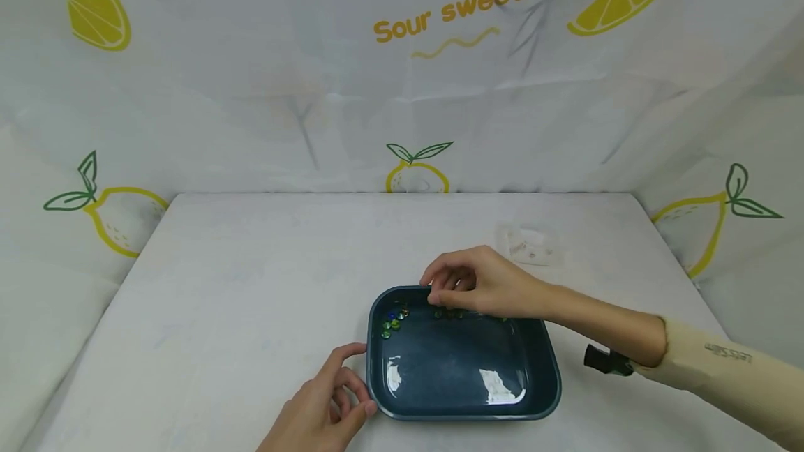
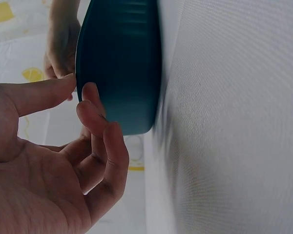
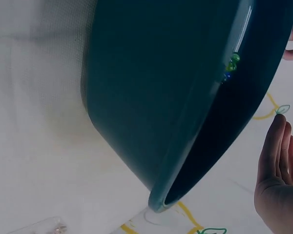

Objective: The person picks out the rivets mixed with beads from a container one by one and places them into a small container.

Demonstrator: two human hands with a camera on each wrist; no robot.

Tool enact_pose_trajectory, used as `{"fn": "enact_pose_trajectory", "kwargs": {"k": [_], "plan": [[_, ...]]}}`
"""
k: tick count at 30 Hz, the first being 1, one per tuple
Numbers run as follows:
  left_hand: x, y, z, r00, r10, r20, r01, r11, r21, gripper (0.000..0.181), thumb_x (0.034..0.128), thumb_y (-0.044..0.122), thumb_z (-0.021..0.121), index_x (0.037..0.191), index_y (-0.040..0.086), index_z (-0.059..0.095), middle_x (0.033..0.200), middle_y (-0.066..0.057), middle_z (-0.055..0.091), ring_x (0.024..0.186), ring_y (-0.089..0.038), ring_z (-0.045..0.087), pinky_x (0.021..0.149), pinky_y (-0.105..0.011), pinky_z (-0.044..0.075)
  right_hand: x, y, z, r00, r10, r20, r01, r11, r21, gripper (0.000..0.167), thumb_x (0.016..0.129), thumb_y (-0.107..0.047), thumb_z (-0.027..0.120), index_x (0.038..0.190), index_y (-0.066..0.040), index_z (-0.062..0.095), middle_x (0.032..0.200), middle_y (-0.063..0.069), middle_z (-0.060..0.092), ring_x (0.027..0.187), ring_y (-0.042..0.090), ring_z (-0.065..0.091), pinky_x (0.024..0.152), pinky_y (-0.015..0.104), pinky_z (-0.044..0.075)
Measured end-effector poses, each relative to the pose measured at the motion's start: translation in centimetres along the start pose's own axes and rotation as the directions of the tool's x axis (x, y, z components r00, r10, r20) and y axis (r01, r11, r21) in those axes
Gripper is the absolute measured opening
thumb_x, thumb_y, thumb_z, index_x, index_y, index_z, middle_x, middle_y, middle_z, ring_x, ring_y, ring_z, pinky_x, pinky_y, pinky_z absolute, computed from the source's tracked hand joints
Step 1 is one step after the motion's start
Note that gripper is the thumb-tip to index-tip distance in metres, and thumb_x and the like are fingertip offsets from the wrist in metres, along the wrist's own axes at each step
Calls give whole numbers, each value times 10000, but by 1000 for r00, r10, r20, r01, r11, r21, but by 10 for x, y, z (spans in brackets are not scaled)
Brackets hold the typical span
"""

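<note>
A dark teal rectangular tray [image 1: 455, 368] with rounded corners sits on the white table. Small shiny glass-like beads [image 1: 394, 325], green, blue and amber, lie in its far left corner. More beads [image 1: 449, 314] show along the far side, partly hidden under the right hand. My left hand [image 1: 326, 396] is at the tray's left side, its thumb and bent fingers touching the rim and outer wall. Over the far rim is my right hand [image 1: 484, 284], fingers bent and thumb a little apart from the index finger. Nothing shows between them.
Behind the right hand lies a clear plastic bag [image 1: 530, 246] with small bits in it. A black strap-like piece [image 1: 606, 360] hangs at the right forearm's sleeve. A white cloth with lemon prints [image 1: 417, 176] stands along the table's back and sides.
</note>
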State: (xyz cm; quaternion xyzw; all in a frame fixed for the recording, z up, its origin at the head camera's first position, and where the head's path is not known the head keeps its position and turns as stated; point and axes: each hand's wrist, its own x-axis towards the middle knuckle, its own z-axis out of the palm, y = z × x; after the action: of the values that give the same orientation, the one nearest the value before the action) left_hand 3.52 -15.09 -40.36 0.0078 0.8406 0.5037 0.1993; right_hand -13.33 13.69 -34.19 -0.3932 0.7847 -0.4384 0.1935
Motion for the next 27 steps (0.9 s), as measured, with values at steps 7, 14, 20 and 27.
{"fn": "enact_pose_trajectory", "kwargs": {"k": [7, 14, 20, 27], "plan": [[0, 1, 1, 1000, -4, -6, 4, 1000, -2, 767, 959, 319, 839, 1574, 97, 439, 942, 55, 677, 653, -41, 551, 557, -223, 456, 2, 3, 6, 1000, -3, 8, 3, 1000, 17, 233, 1003, -111, 778, 1221, -40, 742, 977, 31, 800, 857, 219, 776, 776, 308, 661], [0, 1, 1, 1000, -4, -5, 4, 1000, -4, 752, 963, 323, 832, 1570, 112, 441, 947, 59, 678, 647, -44, 552, 556, -225, 450, 5, 5, 14, 1000, -3, 17, 3, 1000, 12, 250, 997, -104, 784, 1233, -33, 741, 974, 14, 802, 846, 84, 764, 778, 302, 661], [1, 0, 1, 1000, -13, 9, 13, 1000, -10, 754, 969, 307, 829, 1577, 103, 434, 951, 55, 673, 658, -49, 554, 565, -223, 450, 8, 7, 22, 999, -5, 36, 5, 1000, -5, 248, 1003, -151, 789, 1216, -30, 748, 971, 24, 804, 849, 49, 745, 799, 309, 663], [2, 0, 1, 1000, -18, 6, 18, 1000, -4, 759, 968, 312, 829, 1578, 102, 430, 950, 55, 670, 658, -55, 556, 568, -221, 454, 12, 4, 26, 998, 31, 50, -31, 999, -12, 252, 991, -141, 800, 1211, -28, 752, 944, 21, 787, 828, 60, 735, 795, 279, 654]]}}
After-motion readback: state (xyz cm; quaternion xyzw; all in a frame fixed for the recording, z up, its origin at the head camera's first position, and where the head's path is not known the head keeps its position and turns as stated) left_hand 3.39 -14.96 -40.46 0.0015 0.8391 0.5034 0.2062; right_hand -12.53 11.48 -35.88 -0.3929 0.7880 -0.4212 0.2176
